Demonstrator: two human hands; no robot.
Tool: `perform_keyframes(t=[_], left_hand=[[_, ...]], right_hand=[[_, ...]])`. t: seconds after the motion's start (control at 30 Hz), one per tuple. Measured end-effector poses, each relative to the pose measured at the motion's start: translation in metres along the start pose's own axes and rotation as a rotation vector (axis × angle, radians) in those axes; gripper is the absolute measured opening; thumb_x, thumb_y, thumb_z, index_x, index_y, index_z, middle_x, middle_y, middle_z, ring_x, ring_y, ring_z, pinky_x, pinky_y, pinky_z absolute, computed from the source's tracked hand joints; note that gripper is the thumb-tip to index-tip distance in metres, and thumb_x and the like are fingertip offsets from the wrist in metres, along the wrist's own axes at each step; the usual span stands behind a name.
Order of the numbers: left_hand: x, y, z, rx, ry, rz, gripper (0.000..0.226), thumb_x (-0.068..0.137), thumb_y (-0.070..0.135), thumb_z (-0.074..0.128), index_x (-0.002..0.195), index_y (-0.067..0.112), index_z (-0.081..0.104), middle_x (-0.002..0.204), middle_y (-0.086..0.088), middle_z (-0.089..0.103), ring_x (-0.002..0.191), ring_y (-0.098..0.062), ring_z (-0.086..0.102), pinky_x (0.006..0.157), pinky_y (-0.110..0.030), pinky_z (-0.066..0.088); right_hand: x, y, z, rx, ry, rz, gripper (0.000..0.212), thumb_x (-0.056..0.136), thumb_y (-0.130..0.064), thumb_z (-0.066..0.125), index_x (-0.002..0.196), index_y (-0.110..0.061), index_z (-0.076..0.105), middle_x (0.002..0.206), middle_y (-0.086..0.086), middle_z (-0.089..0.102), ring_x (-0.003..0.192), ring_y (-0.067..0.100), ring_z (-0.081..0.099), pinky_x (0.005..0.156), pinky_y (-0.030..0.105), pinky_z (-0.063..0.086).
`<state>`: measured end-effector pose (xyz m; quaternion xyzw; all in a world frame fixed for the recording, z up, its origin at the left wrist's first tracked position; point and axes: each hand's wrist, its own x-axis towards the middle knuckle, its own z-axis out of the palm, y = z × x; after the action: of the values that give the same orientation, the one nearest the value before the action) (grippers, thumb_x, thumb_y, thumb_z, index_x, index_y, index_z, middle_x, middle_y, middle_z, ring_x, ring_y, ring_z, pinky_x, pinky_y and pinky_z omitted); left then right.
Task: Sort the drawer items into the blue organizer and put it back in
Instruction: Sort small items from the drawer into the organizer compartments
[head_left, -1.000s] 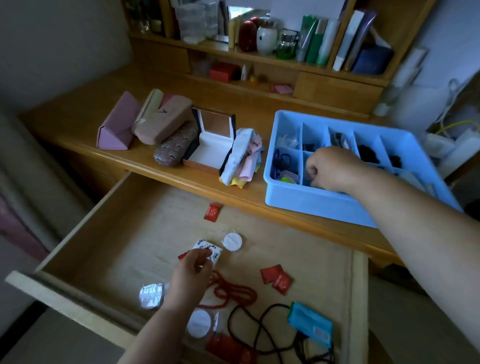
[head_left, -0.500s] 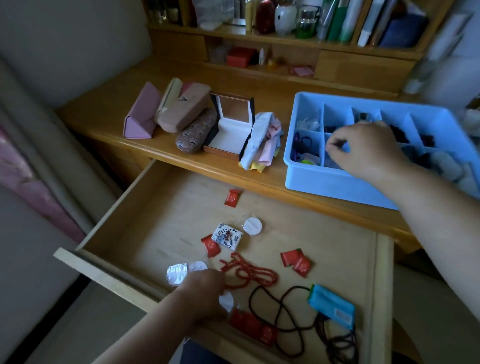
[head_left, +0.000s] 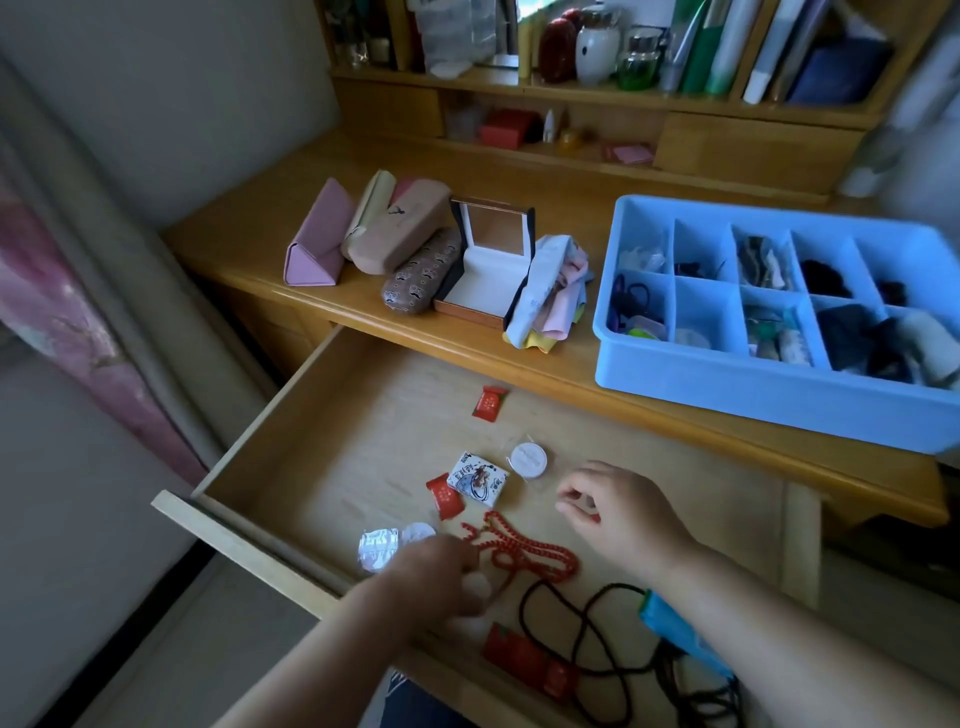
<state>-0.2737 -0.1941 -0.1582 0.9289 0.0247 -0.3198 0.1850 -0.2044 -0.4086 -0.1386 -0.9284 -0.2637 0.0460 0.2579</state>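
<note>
The blue organizer (head_left: 779, 410) stands on the desk at the right, with small items in most compartments. Below it the open wooden drawer (head_left: 249, 530) holds red packets (head_left: 488, 402), a round white packet (head_left: 528, 460), a printed square packet (head_left: 478, 478), a foil packet (head_left: 378, 548), a red bead string (head_left: 524, 551), a black cord (head_left: 571, 623) and a blue pouch (head_left: 675, 629). My left hand (head_left: 436, 577), blurred, curls its fingers over a white round packet (head_left: 475, 590) near the drawer's front. My right hand (head_left: 618, 509) hovers over the drawer's middle, fingers loosely curled, holding nothing visible.
On the desk left of the organizer lie a pink triangular case (head_left: 314, 249), two more glasses cases (head_left: 421, 280), an open box (head_left: 488, 275) and folded cloths (head_left: 550, 301). Shelves behind carry bottles, a red box and books. A wall and bed edge are at the left.
My right hand left the organizer and came down into the drawer. My left hand moved from the printed packet to the white round packet at the drawer's front.
</note>
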Motion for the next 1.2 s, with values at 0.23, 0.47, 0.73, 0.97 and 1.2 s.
perform_keyframes(t=[0.23, 0.47, 0.73, 0.97, 1.2], left_hand=[[0.006, -0.077, -0.047, -0.228, 0.175, -0.087, 0.013, 0.079, 0.021, 0.068, 0.091, 0.023, 0.066, 0.1, 0.004, 0.059, 0.092, -0.013, 0.057, 0.082, -0.025, 0.048], [0.022, -0.08, -0.031, 0.028, -0.013, -0.074, 0.034, 0.081, 0.033, 0.059, 0.114, 0.026, 0.056, 0.123, 0.002, 0.046, 0.109, -0.019, 0.049, 0.092, -0.032, 0.045], [0.02, -0.068, -0.017, -0.09, 0.002, -0.105, 0.047, 0.084, 0.037, 0.06, 0.124, 0.027, 0.038, 0.115, 0.0, 0.058, 0.098, -0.016, 0.056, 0.081, -0.026, 0.046], [0.023, -0.032, -0.001, -0.029, 0.011, -0.133, 0.056, 0.079, 0.038, 0.067, 0.131, 0.026, 0.049, 0.124, 0.0, 0.052, 0.109, -0.017, 0.054, 0.085, -0.023, 0.047], [0.005, -0.029, -0.013, -0.119, 0.125, -0.066, 0.028, 0.078, 0.028, 0.07, 0.101, 0.027, 0.054, 0.105, 0.002, 0.056, 0.092, -0.012, 0.052, 0.072, -0.019, 0.042]], right_hand=[[0.066, 0.014, 0.035, 0.006, -0.094, 0.325, 0.03, 0.089, -0.031, 0.056, 0.118, -0.021, 0.057, 0.121, -0.001, 0.052, 0.105, 0.02, 0.057, 0.084, 0.029, 0.046], [0.087, 0.011, 0.063, -0.112, -0.165, 0.497, 0.044, 0.085, -0.038, 0.063, 0.122, -0.02, 0.047, 0.126, 0.002, 0.05, 0.111, 0.022, 0.056, 0.08, 0.028, 0.044], [0.058, 0.022, 0.053, 0.157, -0.105, 0.614, 0.019, 0.081, -0.031, 0.063, 0.095, -0.018, 0.062, 0.099, -0.001, 0.067, 0.089, 0.021, 0.063, 0.069, 0.028, 0.046], [0.004, 0.024, 0.039, 0.331, 0.075, 0.61, 0.013, 0.078, -0.027, 0.064, 0.076, -0.016, 0.057, 0.07, 0.002, 0.063, 0.067, 0.024, 0.06, 0.057, 0.031, 0.045], [-0.023, 0.004, 0.013, 0.711, 0.1, 0.574, 0.01, 0.082, -0.014, 0.067, 0.072, -0.013, 0.064, 0.053, -0.003, 0.059, 0.049, 0.007, 0.053, 0.056, 0.025, 0.041]])
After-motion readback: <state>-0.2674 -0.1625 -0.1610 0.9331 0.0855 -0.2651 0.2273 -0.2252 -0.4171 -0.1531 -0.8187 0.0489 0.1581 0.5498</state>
